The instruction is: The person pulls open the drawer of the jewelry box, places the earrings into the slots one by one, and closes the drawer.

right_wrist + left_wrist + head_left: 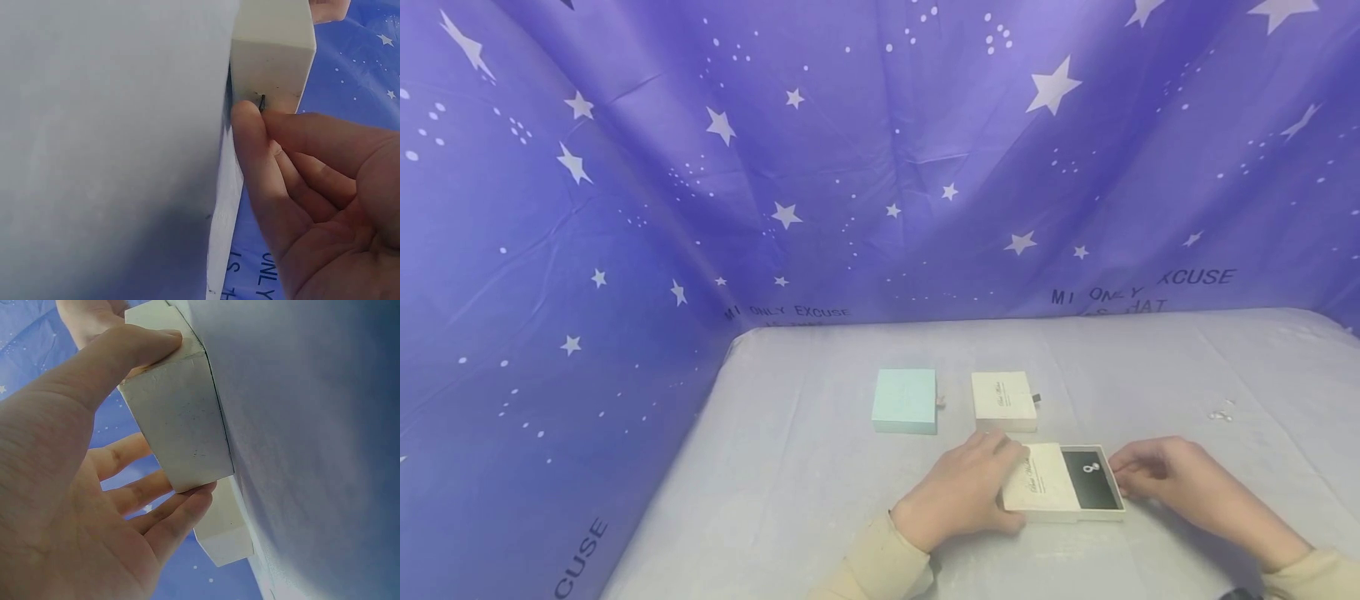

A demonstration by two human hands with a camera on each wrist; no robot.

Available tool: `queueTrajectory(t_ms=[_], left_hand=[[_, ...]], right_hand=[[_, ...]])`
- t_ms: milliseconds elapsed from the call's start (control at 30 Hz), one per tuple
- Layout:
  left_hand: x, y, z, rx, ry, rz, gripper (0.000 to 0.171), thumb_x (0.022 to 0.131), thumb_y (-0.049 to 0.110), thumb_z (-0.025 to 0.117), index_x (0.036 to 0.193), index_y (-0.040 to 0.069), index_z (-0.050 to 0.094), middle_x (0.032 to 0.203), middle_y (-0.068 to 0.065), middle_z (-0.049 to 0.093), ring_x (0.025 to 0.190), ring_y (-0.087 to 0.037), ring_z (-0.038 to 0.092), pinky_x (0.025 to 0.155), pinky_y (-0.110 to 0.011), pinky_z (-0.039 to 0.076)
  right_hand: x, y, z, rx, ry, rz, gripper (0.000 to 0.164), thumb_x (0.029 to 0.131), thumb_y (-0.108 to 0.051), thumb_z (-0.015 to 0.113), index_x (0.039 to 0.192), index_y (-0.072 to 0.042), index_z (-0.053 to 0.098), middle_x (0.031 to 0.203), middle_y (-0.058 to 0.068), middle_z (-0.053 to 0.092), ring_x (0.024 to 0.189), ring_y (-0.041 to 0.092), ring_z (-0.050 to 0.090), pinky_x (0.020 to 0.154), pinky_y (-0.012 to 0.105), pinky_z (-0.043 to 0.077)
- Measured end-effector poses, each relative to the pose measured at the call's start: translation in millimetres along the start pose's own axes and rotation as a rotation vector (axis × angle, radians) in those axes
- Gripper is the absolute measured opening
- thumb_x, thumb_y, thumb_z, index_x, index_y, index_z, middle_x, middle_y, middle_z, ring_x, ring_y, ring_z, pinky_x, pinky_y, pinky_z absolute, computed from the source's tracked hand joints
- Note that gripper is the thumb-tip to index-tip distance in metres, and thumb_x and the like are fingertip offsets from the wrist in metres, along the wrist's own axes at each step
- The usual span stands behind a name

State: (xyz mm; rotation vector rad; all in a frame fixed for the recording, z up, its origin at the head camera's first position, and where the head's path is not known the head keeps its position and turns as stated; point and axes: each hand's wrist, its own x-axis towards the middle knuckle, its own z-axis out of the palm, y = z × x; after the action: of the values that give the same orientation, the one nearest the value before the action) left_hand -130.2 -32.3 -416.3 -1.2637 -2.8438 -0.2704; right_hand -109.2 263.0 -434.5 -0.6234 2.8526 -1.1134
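Observation:
A cream drawer-style jewelry box (1043,482) lies on the table, its drawer (1102,514) slid partway out to the right. On the drawer's black lining sits a small silvery piece of jewelry (1092,468); its exact kind is too small to tell. My left hand (958,490) grips the box's outer sleeve (181,419) at its left end, thumb on the near side and fingers on the far side. At the drawer's front, my right hand (1198,492) pinches a small dark pull tab (262,101) between thumb and forefinger, as the right wrist view shows.
Behind the held box stand a mint-green box (905,400) with a light tab and another cream box (1002,400) with a dark tab. Small silvery pieces (1222,414) lie on the pale tablecloth (790,467) at the right. A purple star-printed curtain (880,167) borders the table.

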Motion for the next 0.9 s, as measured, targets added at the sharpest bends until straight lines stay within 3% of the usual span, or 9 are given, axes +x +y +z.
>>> queueTrajectory(t_ms=[300, 667, 900], left_hand=[[1.2, 0.9, 0.0, -0.004, 0.003, 0.011, 0.065, 0.072, 0.046, 0.083, 0.125, 0.023, 0.054, 0.107, 0.013, 0.048, 0.097, -0.001, 0.044, 0.073, -0.009, 0.036], [0.2, 0.5, 0.2, -0.016, 0.01, 0.009, 0.063, 0.072, 0.045, 0.084, 0.123, 0.023, 0.054, 0.108, 0.012, 0.048, 0.097, -0.001, 0.044, 0.073, -0.009, 0.037], [0.2, 0.6, 0.7, -0.018, 0.009, 0.008, 0.062, 0.072, 0.044, 0.084, 0.122, 0.023, 0.055, 0.109, 0.013, 0.049, 0.099, 0.0, 0.045, 0.075, -0.009, 0.039]], right_hand=[[1, -1, 1, -0.03, 0.009, -0.016, 0.016, 0.077, -0.007, 0.079, 0.092, -0.008, 0.074, 0.081, -0.008, 0.073, 0.072, -0.001, 0.063, 0.063, 0.024, 0.053], [4, -12, 2, 0.002, -0.042, 0.056, 0.013, 0.083, -0.009, 0.073, 0.096, -0.005, 0.072, 0.082, -0.003, 0.072, 0.071, -0.003, 0.06, 0.061, 0.023, 0.053], [6, -17, 6, -0.003, -0.033, 0.046, 0.011, 0.083, -0.009, 0.074, 0.094, -0.007, 0.072, 0.081, -0.004, 0.072, 0.071, -0.003, 0.06, 0.062, 0.023, 0.053]])
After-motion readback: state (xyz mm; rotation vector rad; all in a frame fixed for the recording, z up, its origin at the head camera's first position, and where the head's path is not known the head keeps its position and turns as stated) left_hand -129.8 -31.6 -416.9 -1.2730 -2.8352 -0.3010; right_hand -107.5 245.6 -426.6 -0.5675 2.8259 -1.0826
